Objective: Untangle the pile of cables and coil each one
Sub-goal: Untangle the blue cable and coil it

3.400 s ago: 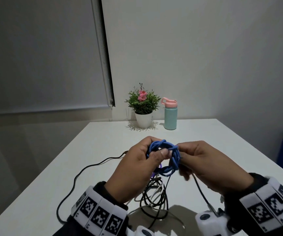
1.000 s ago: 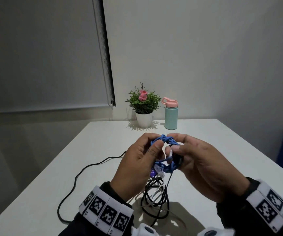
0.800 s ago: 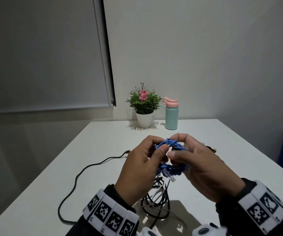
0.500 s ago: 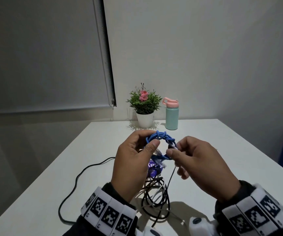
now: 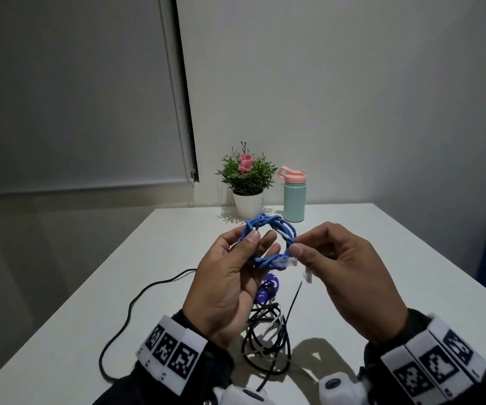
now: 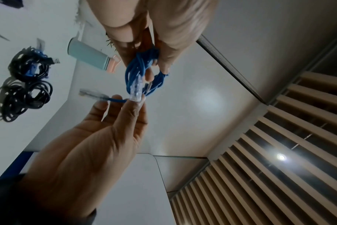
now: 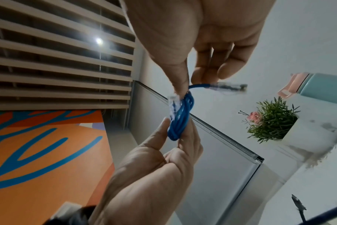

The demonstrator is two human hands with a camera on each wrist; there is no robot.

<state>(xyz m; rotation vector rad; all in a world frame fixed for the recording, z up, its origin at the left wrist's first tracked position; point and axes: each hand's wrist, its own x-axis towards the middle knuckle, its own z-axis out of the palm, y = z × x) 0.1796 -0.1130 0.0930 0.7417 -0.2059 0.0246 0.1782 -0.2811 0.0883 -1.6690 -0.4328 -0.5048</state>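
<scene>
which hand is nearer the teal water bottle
Right. The right hand sits below the teal water bottle, pinching the blue cable; the left hand is farther left.

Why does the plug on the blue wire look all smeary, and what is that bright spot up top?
Right wrist view: the loose plug is streaked with motion blur; the ceiling lamp glares. Left wrist view: the same lamp flares. Head view: dim room, soft shadows under the black cables.

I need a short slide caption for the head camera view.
Both hands, left hand and right hand, hold a coiled blue cable above tangled black cables on a white table.
</scene>
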